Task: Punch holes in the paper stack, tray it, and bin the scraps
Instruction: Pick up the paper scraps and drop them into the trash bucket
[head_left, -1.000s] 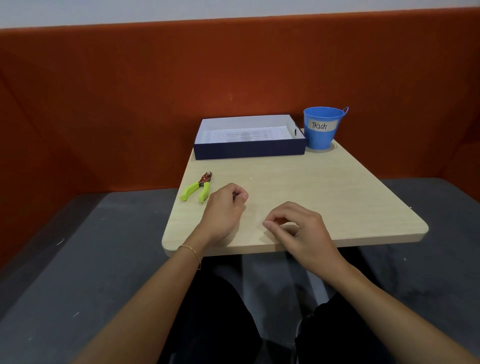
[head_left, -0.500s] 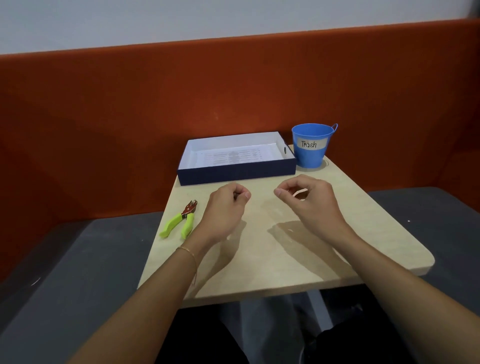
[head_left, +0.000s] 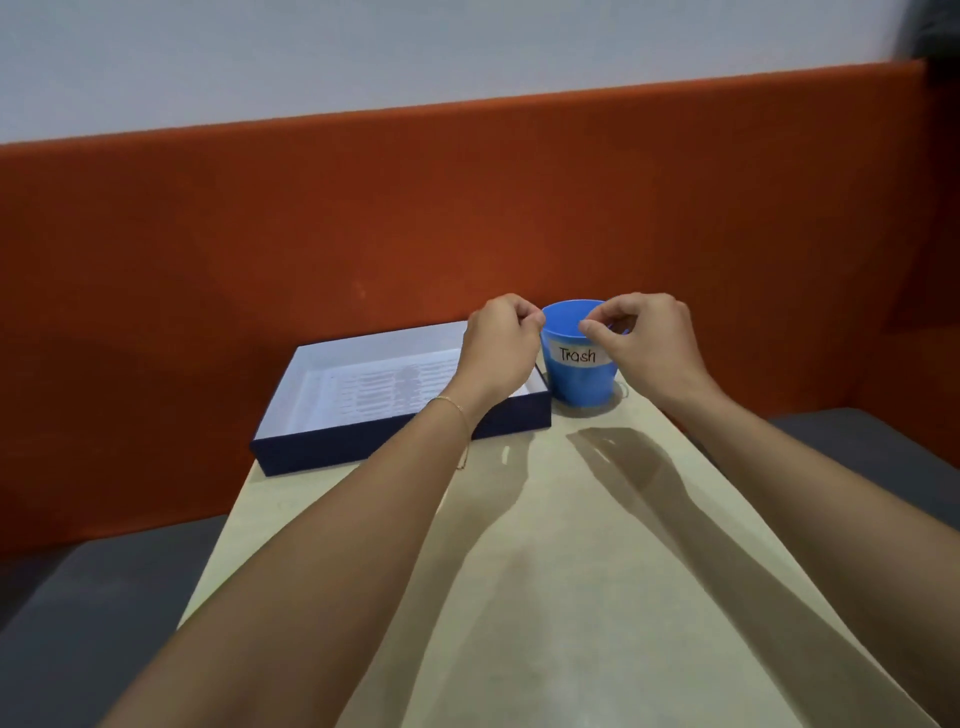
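The blue bucket (head_left: 582, 383) labelled "Trash" stands at the table's far right corner. My left hand (head_left: 501, 345) hovers at its left rim with fingers curled tight. Over the bucket's opening, my right hand (head_left: 644, 343) pinches thumb to forefinger. Both hands look closed on tiny paper scraps, which are hidden between the fingertips. Left of the bucket sits the dark blue tray (head_left: 405, 441), and the printed paper stack (head_left: 384, 389) lies flat inside it. The green hole punch is out of view.
The light wooden table (head_left: 571, 571) stretches under both forearms. An orange upholstered backrest (head_left: 363, 234) rises right behind the tray and bucket. Grey seat cushions (head_left: 104, 597) flank the table on both sides.
Both hands have lifted off the near table and moved forward to the trash bucket, staying pinched. The view has followed them, so the green punch dropped out of sight.
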